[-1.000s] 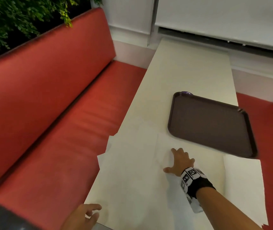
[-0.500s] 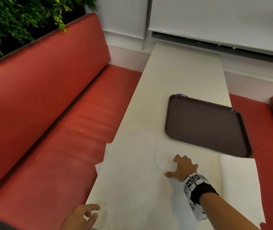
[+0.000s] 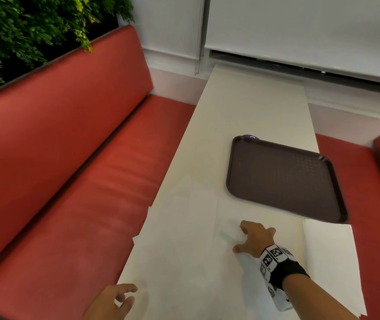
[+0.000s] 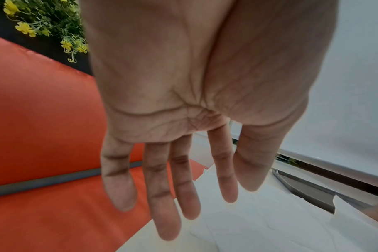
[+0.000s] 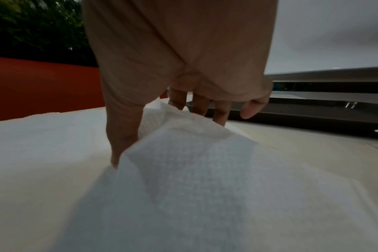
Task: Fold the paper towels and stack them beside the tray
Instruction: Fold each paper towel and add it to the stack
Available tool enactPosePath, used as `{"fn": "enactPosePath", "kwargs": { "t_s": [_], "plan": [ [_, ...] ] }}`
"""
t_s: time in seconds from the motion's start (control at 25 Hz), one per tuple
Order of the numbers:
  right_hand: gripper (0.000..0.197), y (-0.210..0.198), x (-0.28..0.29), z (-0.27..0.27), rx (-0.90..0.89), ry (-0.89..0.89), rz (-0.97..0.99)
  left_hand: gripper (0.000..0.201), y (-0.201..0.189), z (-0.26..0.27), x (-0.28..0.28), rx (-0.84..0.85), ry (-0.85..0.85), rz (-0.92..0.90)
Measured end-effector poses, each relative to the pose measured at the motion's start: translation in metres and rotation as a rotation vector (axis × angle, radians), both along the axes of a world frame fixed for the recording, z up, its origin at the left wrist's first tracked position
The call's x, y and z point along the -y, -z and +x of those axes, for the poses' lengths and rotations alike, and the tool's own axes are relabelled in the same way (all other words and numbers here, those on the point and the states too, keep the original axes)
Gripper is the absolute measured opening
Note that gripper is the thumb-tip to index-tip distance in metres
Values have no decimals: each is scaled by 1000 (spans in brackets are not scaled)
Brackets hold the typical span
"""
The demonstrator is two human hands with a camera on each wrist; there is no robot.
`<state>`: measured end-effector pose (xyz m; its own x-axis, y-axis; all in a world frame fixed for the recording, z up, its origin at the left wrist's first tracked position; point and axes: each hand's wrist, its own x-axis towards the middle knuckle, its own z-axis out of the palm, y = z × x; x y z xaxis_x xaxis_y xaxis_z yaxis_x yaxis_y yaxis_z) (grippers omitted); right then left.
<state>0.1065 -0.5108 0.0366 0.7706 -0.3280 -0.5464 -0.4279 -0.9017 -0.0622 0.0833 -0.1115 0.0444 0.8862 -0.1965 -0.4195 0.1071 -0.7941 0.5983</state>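
Seen from the head camera: a long pale worktop (image 3: 253,107) flanked by red bench seating (image 3: 73,162), with a dark brown tray (image 3: 283,179) lying flat toward the right edge, one corner past it. Spread across the near half, several white paper towels (image 3: 184,239), unfolded and overlapping, some edges hanging just over the left side; another towel sheet (image 3: 329,262) lying to the right, its far edge tucked under or against the tray's near rim, hard to tell which.

Right hand (image 3: 254,236), wrist wrapped in a black band with printed markers, planted on a towel just short of the tray, grip narrow: fingers (image 5: 220,112) curled down and thumb (image 5: 121,136) pressing beside a raised fold of towel (image 5: 183,136), the paper bunched up between them in the right wrist view. Tray rim visible just beyond the fingertips, apart from them.

Left hand (image 3: 109,302) at the near left corner of the worktop, grip wide and holding nothing, fingers (image 4: 162,196) straight and slightly spread above the towel edge, over the line where worktop meets seat.

Green foliage (image 3: 23,31) with small yellow flowers behind the bench back; white wall and a lowered blind (image 3: 299,31) at the far end.
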Motion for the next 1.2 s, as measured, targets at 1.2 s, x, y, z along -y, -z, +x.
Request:
{"fn": "enactPosePath", "kwargs": {
  "t_s": [1.2],
  "plan": [
    [35,-209,51,-100,747,365,1161,34,-153,77,228,-585,202,-1070]
  ]
}}
